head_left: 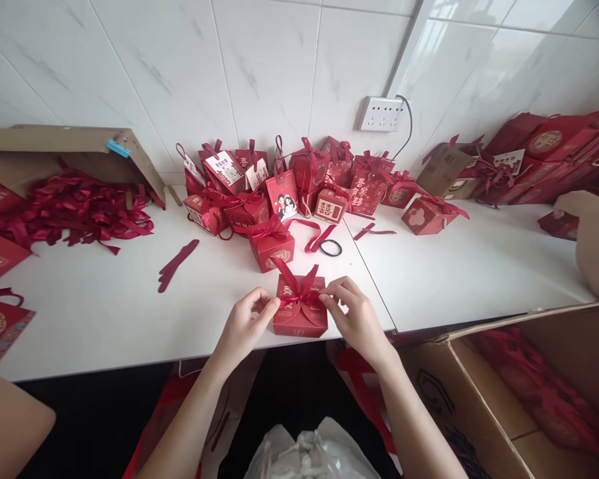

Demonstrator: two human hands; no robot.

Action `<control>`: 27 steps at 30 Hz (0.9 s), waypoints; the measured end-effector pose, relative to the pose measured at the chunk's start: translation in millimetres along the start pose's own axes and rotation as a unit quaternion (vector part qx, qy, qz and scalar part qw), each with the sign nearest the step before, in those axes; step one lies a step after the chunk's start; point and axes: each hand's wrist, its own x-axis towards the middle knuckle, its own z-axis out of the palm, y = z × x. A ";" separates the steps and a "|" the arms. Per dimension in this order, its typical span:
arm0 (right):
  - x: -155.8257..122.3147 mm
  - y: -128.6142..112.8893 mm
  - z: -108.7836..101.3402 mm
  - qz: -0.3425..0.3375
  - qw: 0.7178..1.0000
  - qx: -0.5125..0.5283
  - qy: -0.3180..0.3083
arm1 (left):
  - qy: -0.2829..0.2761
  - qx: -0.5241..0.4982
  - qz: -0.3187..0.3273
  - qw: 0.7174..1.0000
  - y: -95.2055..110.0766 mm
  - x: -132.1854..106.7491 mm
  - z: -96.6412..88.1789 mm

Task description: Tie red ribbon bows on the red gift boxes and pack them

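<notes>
White-tiled wall (274, 73) at the back, white surface (104, 306) in front of it, pretty busy setup. Pinch grip on one side of a red ribbon bow (302, 298) with the left fingers (267, 311), same deal on the other side with the right fingers (333, 308). Smack between both sets of fingers, a red gift box (299, 324) with its flaps folded shut, bow across the top. Probably almost done with this one: box closed, knot in place, maybe just some tightening or evening out left. No telling the knot's firmness from up here, though. Just beyond the fingers, another red box (269, 256) with a bow on, then a cluster of boxes (245, 216) near the wall, plenty with bows too. Way left of the fingers, a heap of loose red ribbons (90, 213) by an open carton (40, 141), so lots unused. Far right, another person's hand (579, 206) by a dark red box (562, 226).
</notes>
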 end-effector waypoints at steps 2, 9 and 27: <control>3.0 -3.8 0.7 -0.011 1.000 0.007 -0.003 | 0.003 -0.011 0.001 1.000 0.9 2.3 0.7; 8.0 -5.7 -1.2 0.007 0.997 0.057 -0.049 | 0.004 -0.020 0.001 1.000 1.3 4.1 6.1; 4.0 2.2 -8.4 -0.047 0.995 0.028 -0.089 | -0.010 -0.085 -0.025 0.996 -11.0 9.4 8.7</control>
